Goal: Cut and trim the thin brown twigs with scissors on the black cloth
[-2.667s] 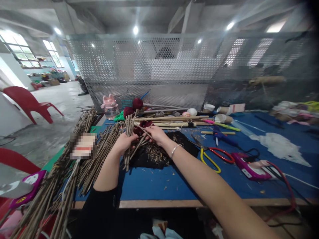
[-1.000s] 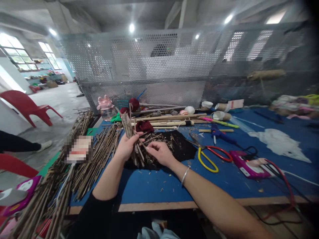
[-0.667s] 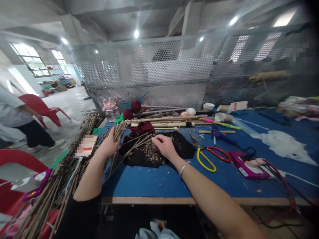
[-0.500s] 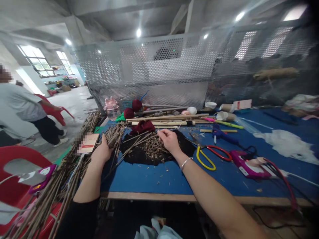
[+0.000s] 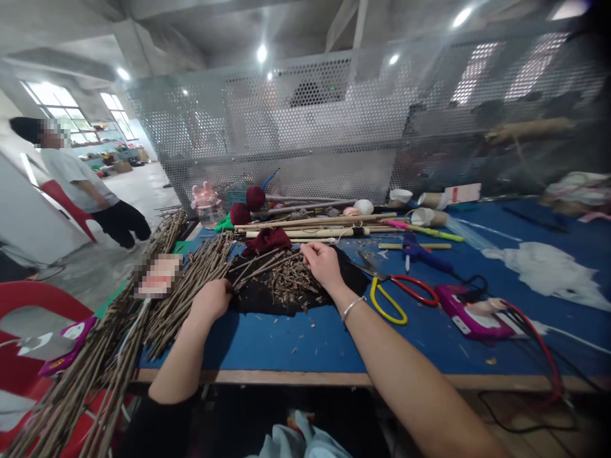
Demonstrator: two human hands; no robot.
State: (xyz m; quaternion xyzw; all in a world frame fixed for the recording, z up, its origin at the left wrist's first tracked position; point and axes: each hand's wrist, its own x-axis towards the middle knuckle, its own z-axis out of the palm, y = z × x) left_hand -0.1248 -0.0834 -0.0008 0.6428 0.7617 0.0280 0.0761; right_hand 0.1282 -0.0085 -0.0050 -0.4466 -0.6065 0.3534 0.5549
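Note:
My right hand [image 5: 323,264] hovers over a black cloth [image 5: 286,307], thumb and forefinger pinched at the far ends of a few thin twigs [image 5: 260,267]. Those twigs slant down left across the cloth. Small broken twig pieces [image 5: 292,283] are heaped on it, just under that hand. My left hand [image 5: 212,300] is closed at the cloth's left edge, near the twigs' lower ends; its fingers are partly hidden, and what they grip does not show. Beside it a spread of brown twigs [image 5: 191,289] lies on the blue tabletop [image 5: 267,350].
Scissors with red and yellow handles [image 5: 391,312] lie right of the cloth, near a blue glue gun [image 5: 424,254] and a purple power strip [image 5: 470,315]. Dark red fabric [image 5: 267,242] and long rods [image 5: 324,221] lie behind. A person [image 5: 90,184] stands at far left.
My left hand has moved right and down from the twig bundle, which now lies spread on the table. My right hand stays nearly in place. The person at left has shifted right.

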